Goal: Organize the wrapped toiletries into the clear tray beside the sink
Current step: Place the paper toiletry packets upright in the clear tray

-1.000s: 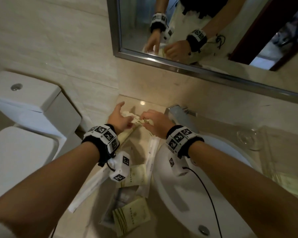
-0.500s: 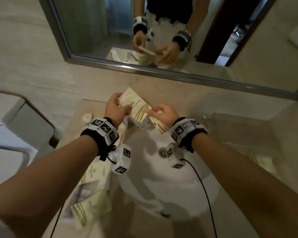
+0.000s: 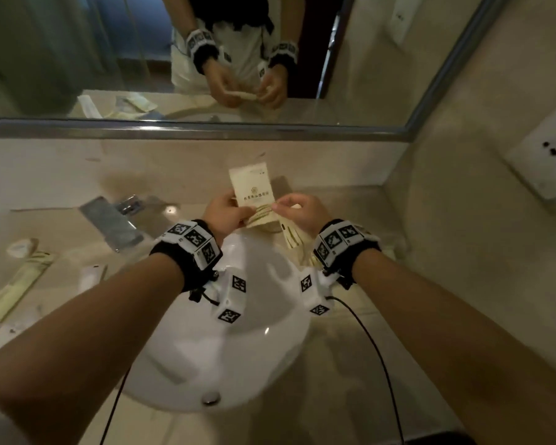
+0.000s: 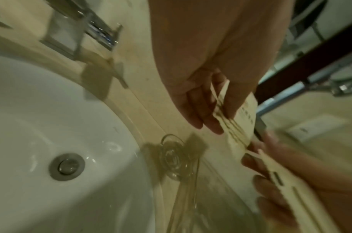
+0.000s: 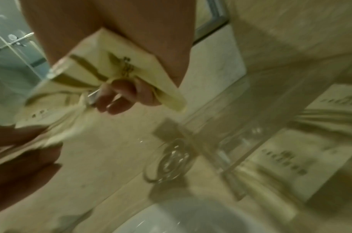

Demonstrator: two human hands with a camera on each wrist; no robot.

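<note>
left hand (image 3: 227, 213) and right hand (image 3: 297, 211) both pinch cream packets (image 3: 254, 194) above sink (image 3: 231, 348) at 12 o'clock | likely light, thin, slippery: grip flat faces | clear tray (image 5: 240, 151) at 3 o'clock

Across the middle of the head view, the open basin of the sink (image 3: 225, 348) leaves free room below both forearms. At left centre the metal faucet (image 3: 109, 221) stands on the counter (image 3: 350, 354), and wrapped packets (image 3: 16, 284) lie along the left edge. In the right wrist view, a glass cup (image 5: 169, 159) stands low of centre on the bare counter strip, just beside the clear tray (image 5: 238, 141) at right, whose near wall rises there. The wall and mirror (image 3: 77, 59) close off the top of the head view.
</note>
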